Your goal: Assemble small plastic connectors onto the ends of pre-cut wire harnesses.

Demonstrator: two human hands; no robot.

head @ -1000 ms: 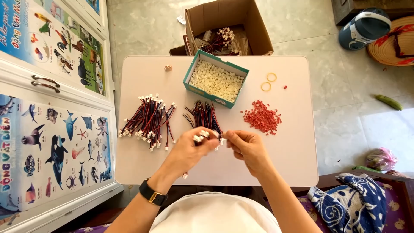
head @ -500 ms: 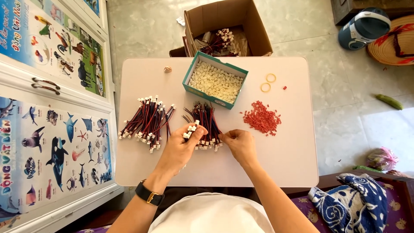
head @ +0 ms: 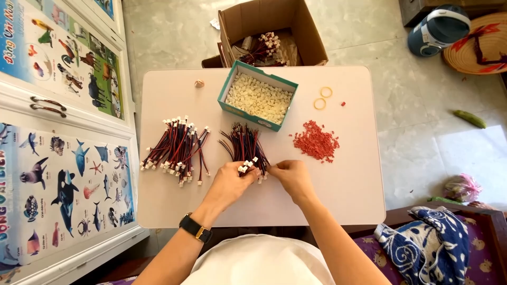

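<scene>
My left hand (head: 229, 183) and my right hand (head: 291, 178) meet at the near end of the middle bundle of red-and-black wires with white connectors (head: 244, 145) on the small white table (head: 348, 184). Both hands pinch at the white connector ends of that bundle. A second, larger bundle of the same wires (head: 177, 149) lies to the left. Behind the hands stands a teal box of small white connector housings (head: 258, 97). A pile of small red pieces (head: 316, 141) lies to the right of the hands.
Two yellow rubber bands (head: 322, 98) lie near the table's far right. A cardboard box holding more wires (head: 269, 37) sits on the floor beyond the table. A cabinet with animal posters (head: 58, 132) stands at left. Blue patterned cloth (head: 428, 248) lies at lower right.
My left hand, which was lifted with a few connectors over the bundle, has come down and toward me to the bundle's near end. My right hand moved in to meet it.
</scene>
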